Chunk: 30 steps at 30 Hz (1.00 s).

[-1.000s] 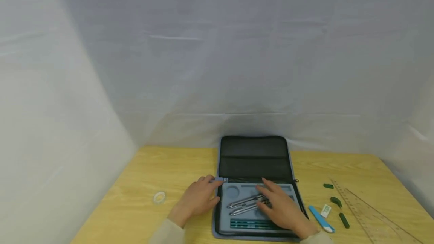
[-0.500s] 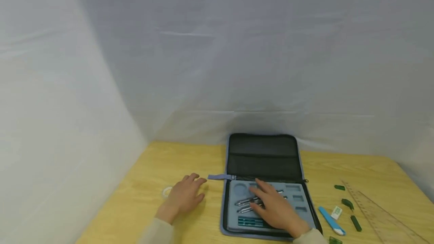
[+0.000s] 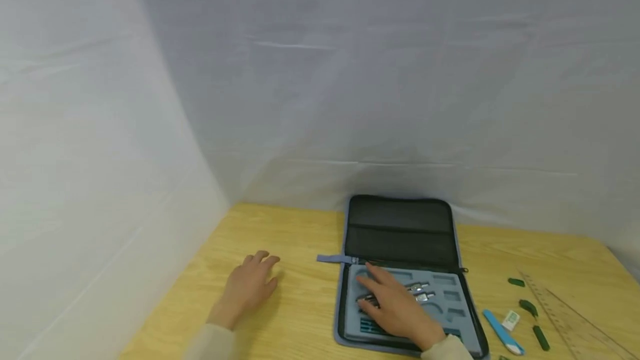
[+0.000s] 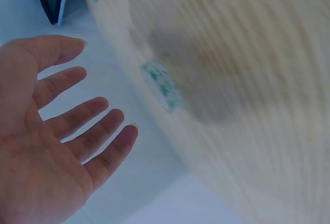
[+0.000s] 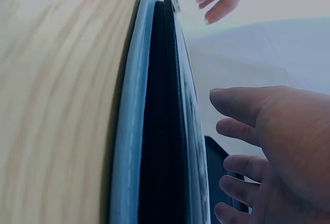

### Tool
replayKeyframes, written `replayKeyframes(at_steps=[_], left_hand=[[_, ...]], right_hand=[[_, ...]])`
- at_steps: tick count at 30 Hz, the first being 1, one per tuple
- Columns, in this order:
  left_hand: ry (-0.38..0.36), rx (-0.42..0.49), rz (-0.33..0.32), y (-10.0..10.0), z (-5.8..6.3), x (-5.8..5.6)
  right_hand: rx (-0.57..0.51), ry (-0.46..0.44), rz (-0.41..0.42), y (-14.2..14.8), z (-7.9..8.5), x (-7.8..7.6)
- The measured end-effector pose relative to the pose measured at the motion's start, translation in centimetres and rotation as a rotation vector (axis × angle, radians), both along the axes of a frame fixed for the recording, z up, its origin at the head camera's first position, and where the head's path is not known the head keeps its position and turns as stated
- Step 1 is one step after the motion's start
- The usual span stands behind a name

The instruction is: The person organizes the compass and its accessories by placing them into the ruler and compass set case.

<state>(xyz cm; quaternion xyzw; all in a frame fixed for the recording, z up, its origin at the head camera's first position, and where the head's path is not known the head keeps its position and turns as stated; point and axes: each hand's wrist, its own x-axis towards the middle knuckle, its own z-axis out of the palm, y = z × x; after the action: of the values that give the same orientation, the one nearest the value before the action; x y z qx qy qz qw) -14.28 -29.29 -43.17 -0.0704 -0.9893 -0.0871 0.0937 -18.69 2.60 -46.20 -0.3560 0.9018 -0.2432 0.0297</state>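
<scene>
A person's right hand [image 3: 395,305], fingers loosely parted and holding nothing, hovers over metal tools [image 3: 425,296] in a zippered case [image 3: 400,244] on the table [image 3: 295,299], where a dipping fingertip could jostle them, while the left hand [image 3: 246,288] spreads empty.

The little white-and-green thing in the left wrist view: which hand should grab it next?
Probably the left hand. It holds nothing, and the white-and-green thing lies close to it; the right hand is farther off, over the open case.
</scene>
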Motion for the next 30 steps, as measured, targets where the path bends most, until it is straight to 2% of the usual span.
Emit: replayKeyframes(at_steps=[10,15,19,23,30], left_hand=[[-0.048,0.069,0.061,-0.9,-0.8,0.2],[-0.092,0.113,0.118,-1.0,-1.3,0.1],[-0.098,0.134,0.154,-1.0,-1.7,-0.2],[-0.089,0.145,0.158,-1.0,-1.8,-0.6],[-0.081,0.113,0.163,-0.7,-2.3,-1.3]], right_hand=[[0.022,-0.014,0.024,-0.7,0.1,0.1],[0.002,-0.046,0.045,-0.7,0.2,0.2],[-0.017,-0.067,0.045,-0.6,0.4,0.3],[-0.024,-0.068,0.041,-0.6,0.5,0.3],[-0.032,-0.052,0.044,-0.5,0.3,0.1]])
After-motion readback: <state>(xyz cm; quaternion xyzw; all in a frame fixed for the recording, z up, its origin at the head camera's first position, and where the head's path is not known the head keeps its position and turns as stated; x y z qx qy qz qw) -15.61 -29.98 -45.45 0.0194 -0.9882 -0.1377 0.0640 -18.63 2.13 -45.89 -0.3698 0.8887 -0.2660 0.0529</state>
